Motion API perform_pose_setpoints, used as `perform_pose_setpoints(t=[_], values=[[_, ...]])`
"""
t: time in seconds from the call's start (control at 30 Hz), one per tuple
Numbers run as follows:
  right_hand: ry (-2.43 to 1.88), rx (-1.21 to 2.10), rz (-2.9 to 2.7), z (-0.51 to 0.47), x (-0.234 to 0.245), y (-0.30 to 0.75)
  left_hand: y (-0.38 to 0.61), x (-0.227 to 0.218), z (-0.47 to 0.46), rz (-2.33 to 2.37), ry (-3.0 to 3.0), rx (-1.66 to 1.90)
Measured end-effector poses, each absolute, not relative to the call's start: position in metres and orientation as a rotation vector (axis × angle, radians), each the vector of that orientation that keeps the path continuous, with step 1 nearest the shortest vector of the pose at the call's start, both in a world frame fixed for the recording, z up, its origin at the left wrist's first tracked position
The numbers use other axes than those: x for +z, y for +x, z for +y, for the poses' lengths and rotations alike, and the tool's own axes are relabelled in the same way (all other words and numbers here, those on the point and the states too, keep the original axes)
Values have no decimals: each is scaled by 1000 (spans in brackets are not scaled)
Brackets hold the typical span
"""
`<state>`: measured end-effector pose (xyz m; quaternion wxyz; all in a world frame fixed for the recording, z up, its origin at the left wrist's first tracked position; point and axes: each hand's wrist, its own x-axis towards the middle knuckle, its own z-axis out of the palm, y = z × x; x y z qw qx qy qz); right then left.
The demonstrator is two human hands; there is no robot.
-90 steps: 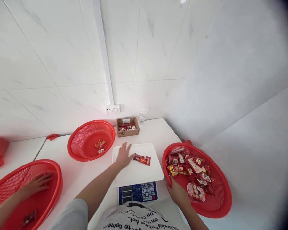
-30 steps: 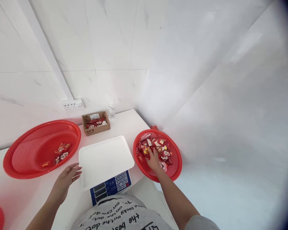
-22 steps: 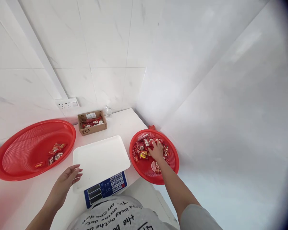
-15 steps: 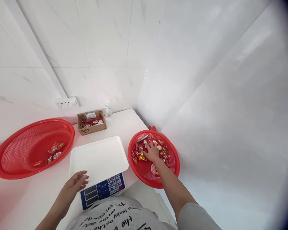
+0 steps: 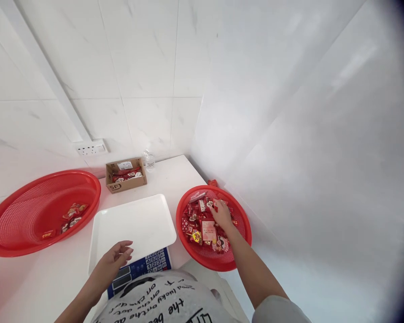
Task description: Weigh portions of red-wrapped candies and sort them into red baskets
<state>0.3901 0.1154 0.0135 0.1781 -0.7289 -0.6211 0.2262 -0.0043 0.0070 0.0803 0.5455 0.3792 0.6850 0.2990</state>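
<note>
My right hand (image 5: 221,215) reaches into the red basket (image 5: 237,255) on the right and rests among several red candy packets (image 5: 202,224); its fingers lie curled over them, and I cannot make out a packet in its grip. My left hand (image 5: 116,259) hovers open, fingers loosely curled, at the near edge of the white scale tray (image 5: 131,226), just above the blue keypad (image 5: 144,264). The tray has nothing on it.
A second red basket (image 5: 6,242) with a few packets stands at the left. A small cardboard box (image 5: 125,175) of packets and a clear bottle (image 5: 149,159) sit by the tiled wall, under a socket strip (image 5: 89,147). Walls close in at the right.
The packets that lay on the scale tray are gone from it. My right hand has gone into the right basket and shifted among the packets. My left hand has drifted right, to the keypad.
</note>
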Motion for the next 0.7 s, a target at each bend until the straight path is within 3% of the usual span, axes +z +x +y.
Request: perform_pose_setpoints(t=[0.2,0.53,0.6,0.7], values=[[-2357,774,-1784,127,-1,388,-7,77,4,1628,925,680],[-1721,1343,-1959,65,7,378,-9,71,3,1601,971,661],[-1738,1249,-1831,68,6,389,-6,75,4,1618,963,672],[-2070,839,-1660,77,-2,404,0,77,3,1617,968,664]])
